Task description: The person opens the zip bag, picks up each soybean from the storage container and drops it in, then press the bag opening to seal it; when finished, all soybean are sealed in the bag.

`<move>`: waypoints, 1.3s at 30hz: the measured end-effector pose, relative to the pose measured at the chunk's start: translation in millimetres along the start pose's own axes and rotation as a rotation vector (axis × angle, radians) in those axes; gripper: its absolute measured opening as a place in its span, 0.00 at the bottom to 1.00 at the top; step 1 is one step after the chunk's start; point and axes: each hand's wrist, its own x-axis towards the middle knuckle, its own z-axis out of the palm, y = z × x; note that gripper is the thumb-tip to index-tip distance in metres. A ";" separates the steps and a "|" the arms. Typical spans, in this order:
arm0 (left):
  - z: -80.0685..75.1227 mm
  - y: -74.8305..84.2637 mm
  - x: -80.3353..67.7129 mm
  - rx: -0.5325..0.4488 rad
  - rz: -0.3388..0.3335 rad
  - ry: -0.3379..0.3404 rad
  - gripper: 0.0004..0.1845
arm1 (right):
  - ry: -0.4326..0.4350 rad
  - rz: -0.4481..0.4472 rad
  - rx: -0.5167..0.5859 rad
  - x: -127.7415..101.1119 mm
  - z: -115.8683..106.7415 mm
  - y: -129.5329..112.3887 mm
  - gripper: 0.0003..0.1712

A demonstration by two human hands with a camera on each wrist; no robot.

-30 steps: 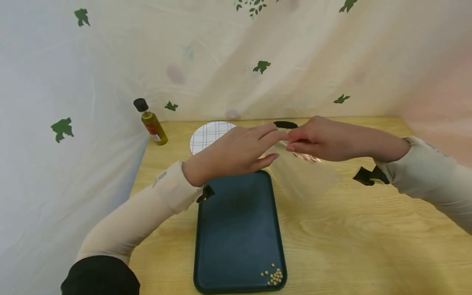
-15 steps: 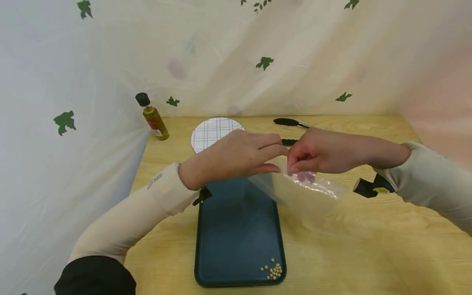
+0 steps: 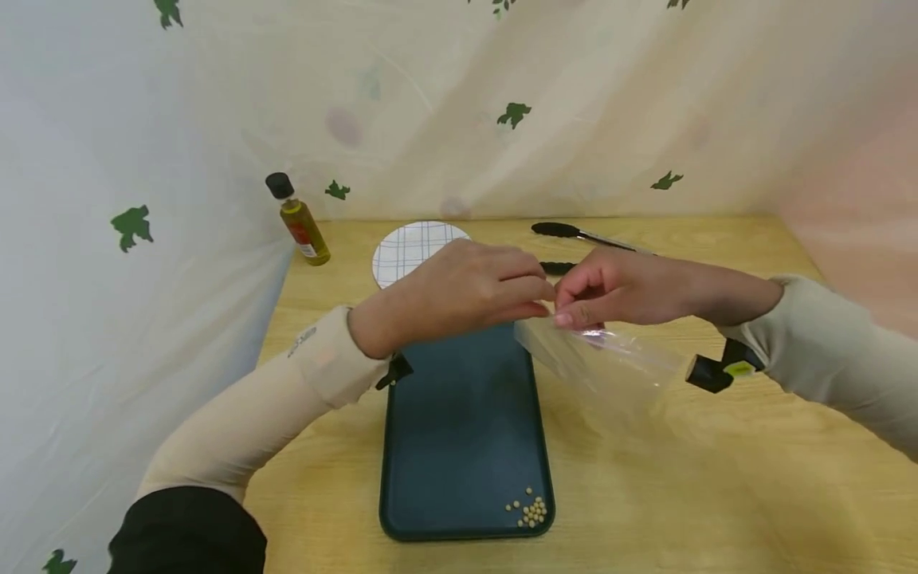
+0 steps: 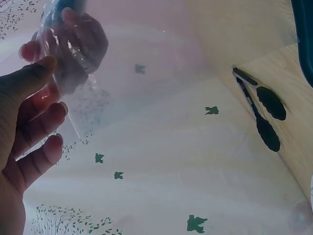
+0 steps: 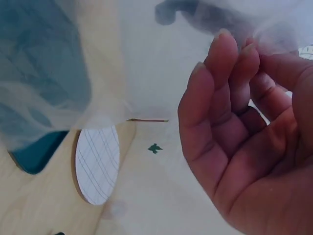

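Pale beans: loose at the bottom of the head view, right of centre; being round, they could roll if the tray is bumped.
Clear bag: centre right of the head view, hanging from both hands; its thin film could crease or tear if they pull unevenly.
Left hand: centre; thumb and fingers nearly closed, pinching the bag's edge lightly, so a slip seems possible.
Right hand: right of centre; thumb meets curled fingers on the bag's edge; with only fingertips gripping, slick plastic could slide free.
Tongs: upper right of centre, beyond the hands; a forward reach could knock them.
Checked disc: upper centre, partly behind the left hand; likewise exposed.
Bottle: upper left, upright; toppling looks unlikely, being well apart.
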 end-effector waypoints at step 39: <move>11.6 7.6 5.8 0.081 0.107 0.020 0.10 | 0.063 0.062 0.139 -4.1 -4.1 8.4 0.20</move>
